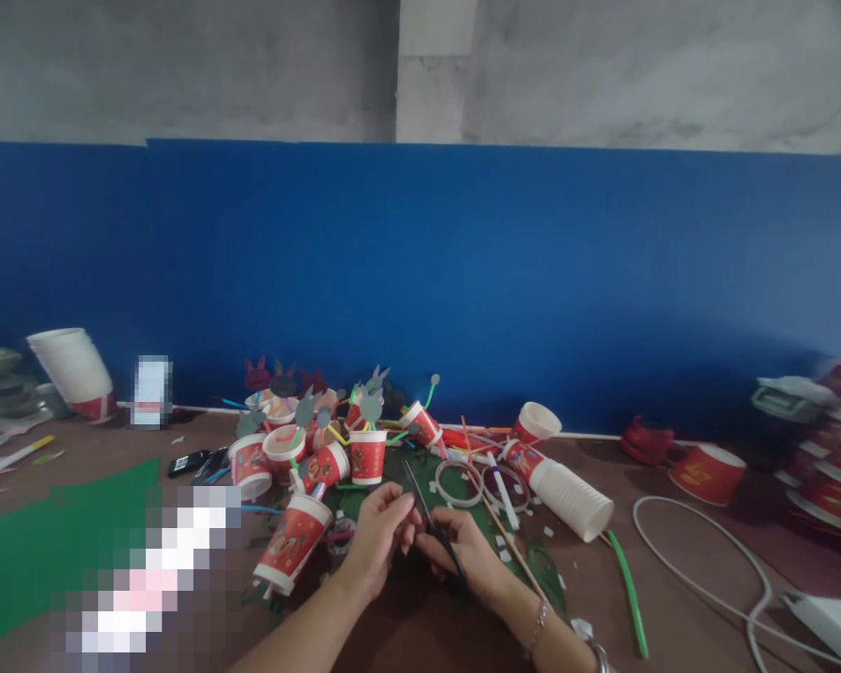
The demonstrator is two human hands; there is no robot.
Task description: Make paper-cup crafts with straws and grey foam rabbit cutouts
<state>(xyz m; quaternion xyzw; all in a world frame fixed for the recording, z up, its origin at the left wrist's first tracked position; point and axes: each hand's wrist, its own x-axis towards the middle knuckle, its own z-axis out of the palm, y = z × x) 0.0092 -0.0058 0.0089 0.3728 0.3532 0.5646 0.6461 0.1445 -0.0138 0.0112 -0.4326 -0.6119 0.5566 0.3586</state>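
Note:
My right hand (463,551) is closed round a pair of black scissors (431,519) whose blades point up and away from me. Just left of them my left hand (379,533) pinches something small and dark against the blades; I cannot make out what it is. Both hands hover over green paper scraps (364,500) on the brown table (673,598). Right behind them stands a cluster of red-and-white paper cups (322,449) with coloured straws and grey cut-out shapes stuck in them. One cup (291,542) lies tilted beside my left wrist.
A lying stack of white cups (567,495) and tape rings (463,481) are at the right. A green sheet (35,547) covers the left. A white cable (701,561) and charger (831,626) run at the right, red bowls (707,472) beyond. A blue wall stands behind.

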